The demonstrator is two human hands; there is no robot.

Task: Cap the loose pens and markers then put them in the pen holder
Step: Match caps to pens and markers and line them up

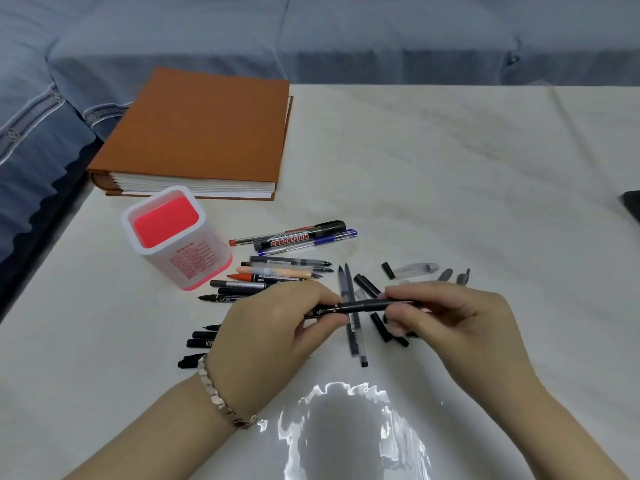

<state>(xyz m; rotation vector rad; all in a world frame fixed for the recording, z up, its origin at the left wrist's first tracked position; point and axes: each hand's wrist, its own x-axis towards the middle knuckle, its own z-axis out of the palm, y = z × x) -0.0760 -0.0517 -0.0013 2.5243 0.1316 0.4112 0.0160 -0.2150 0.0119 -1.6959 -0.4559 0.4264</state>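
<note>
A black pen (pixel 363 307) lies level between both hands above the table. My left hand (pixel 270 334) grips its left end and my right hand (pixel 450 320) pinches its right end, where the cap sits. Several loose pens and markers (pixel 277 275) lie on the white cloth behind and under my left hand, among them a whiteboard marker (pixel 298 237). Two grey pens (pixel 349 306) lie lengthwise under the held pen. Several loose caps (pixel 367 284) are scattered by my right hand. The white and pink pen holder (pixel 194 258) stands at the left with nothing visible inside.
An orange-brown album (pixel 204 133) lies behind the holder at the table's far left. A blue bed (pixel 311 36) runs along the table's far side. A dark object (pixel 632 206) shows at the right edge. Glare spots the plastic cover (pixel 346 427) near me.
</note>
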